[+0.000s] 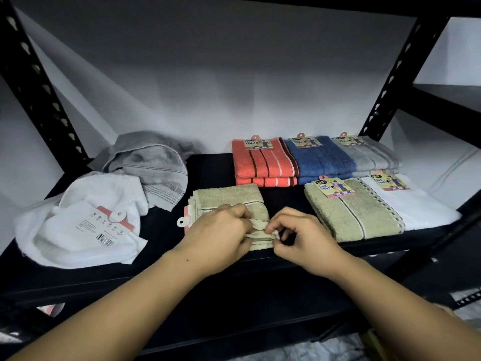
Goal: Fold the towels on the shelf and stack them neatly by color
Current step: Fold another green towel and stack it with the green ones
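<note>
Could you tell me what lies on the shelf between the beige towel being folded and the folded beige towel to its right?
Nothing: in the head view only bare dark shelf separates the beige towel in the hands from the folded beige towel.

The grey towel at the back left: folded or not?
Not folded. The grey towel lies crumpled in a heap, partly over the white towel.

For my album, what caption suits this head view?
Both hands pinch a beige towel beside folded stacks.

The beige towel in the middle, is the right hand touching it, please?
Touching. The head view shows the right hand pinching the front corner of the beige towel with thumb and fingertips, while the left hand grips the same corner.
</note>
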A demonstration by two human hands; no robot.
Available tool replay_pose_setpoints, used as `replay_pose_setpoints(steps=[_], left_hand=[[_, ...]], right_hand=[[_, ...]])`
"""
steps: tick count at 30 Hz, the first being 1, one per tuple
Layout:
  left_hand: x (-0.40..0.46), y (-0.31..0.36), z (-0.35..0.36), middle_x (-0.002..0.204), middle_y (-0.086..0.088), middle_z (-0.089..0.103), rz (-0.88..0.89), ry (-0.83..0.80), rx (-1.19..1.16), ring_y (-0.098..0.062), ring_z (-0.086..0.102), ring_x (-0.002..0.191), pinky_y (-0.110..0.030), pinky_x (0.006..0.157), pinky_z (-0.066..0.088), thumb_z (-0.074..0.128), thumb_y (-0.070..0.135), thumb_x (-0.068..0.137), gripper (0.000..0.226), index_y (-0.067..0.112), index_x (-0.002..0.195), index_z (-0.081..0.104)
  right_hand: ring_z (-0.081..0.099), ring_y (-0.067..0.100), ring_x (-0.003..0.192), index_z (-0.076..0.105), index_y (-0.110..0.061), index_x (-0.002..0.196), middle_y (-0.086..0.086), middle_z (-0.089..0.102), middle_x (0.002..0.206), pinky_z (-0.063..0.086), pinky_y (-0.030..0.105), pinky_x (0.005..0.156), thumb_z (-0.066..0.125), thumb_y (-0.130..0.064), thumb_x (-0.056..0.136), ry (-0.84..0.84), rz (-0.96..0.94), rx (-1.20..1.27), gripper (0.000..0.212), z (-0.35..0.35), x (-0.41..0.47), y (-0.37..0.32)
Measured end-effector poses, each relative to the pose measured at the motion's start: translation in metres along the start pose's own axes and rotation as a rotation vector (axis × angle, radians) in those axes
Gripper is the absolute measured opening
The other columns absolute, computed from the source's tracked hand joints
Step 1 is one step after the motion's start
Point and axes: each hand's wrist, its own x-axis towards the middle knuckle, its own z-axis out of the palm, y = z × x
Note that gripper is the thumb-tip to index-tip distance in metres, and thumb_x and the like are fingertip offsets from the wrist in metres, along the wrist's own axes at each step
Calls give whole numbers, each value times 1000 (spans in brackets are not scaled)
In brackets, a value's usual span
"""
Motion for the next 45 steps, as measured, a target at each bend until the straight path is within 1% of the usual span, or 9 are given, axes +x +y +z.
replay_pose_setpoints(steps=[8, 15, 20, 25, 32, 36, 40, 43, 45], left_hand=[[1, -7, 12, 117, 18, 66, -122, 133, -373, -3, 62, 109, -34, 95, 51, 61, 35, 83, 8, 29, 83, 66], [1, -6, 13, 108, 20, 68, -192, 198, -538, 2, 64, 104, -27, 95, 51, 74, 24, 79, 4, 24, 78, 70], [4, -4, 9, 108, 20, 68, -235, 202, -561, 5, 63, 105, -15, 94, 46, 77, 19, 81, 12, 27, 75, 70], [5, -5, 4, 112, 18, 69, -260, 162, -590, 5, 63, 107, -14, 96, 45, 76, 20, 81, 15, 29, 71, 69], [0, -2, 10, 108, 16, 68, -239, 135, -592, 8, 61, 111, -21, 100, 48, 83, 25, 80, 6, 27, 78, 78], [-11, 3, 24, 111, 21, 61, -222, 157, -483, 3, 62, 106, -26, 95, 51, 85, 28, 81, 8, 27, 87, 80], [-12, 3, 25, 105, 20, 62, -223, 204, -530, 0, 65, 100, -23, 91, 53, 90, 24, 77, 16, 26, 88, 79], [-15, 1, 21, 99, 19, 63, -201, 239, -583, -1, 66, 97, -12, 85, 49, 92, 27, 74, 16, 25, 82, 78], [-17, -1, 17, 94, 15, 65, -175, 279, -608, -7, 67, 93, -14, 82, 49, 88, 30, 79, 14, 26, 80, 75]], right_hand=[[62, 16, 82, 73, -26, 97, -11, 61, 96, 49, 16, 73, 83, -14, 77, 31, 21, -19, 25, 3, 0, 0], [63, 16, 84, 70, -26, 98, -10, 61, 93, 51, 20, 71, 85, -18, 72, 56, 27, 5, 30, 7, 3, 0], [63, 18, 82, 68, -25, 97, -10, 62, 91, 53, 26, 69, 90, -25, 69, 72, 19, 20, 35, 9, 3, 1], [61, 17, 78, 67, -25, 96, -10, 62, 87, 54, 28, 69, 89, -21, 70, 118, 46, 39, 34, 14, 4, 2], [61, 16, 75, 70, -21, 97, -9, 62, 86, 49, 19, 66, 90, -11, 69, 121, 62, 70, 35, 12, 3, 0], [62, 19, 84, 74, -24, 101, -8, 61, 93, 49, 21, 68, 87, -12, 72, 60, 31, 89, 34, 3, 0, 4], [62, 19, 82, 76, -21, 96, -9, 61, 93, 48, 22, 69, 82, -6, 83, 79, 37, 125, 21, 1, -2, 4], [62, 20, 78, 69, -21, 102, -5, 63, 88, 53, 30, 70, 80, -3, 84, 74, 38, 162, 28, 2, -4, 3], [62, 21, 76, 66, -20, 106, -1, 64, 87, 54, 33, 72, 81, -3, 84, 64, 53, 199, 32, 0, -4, 2]])
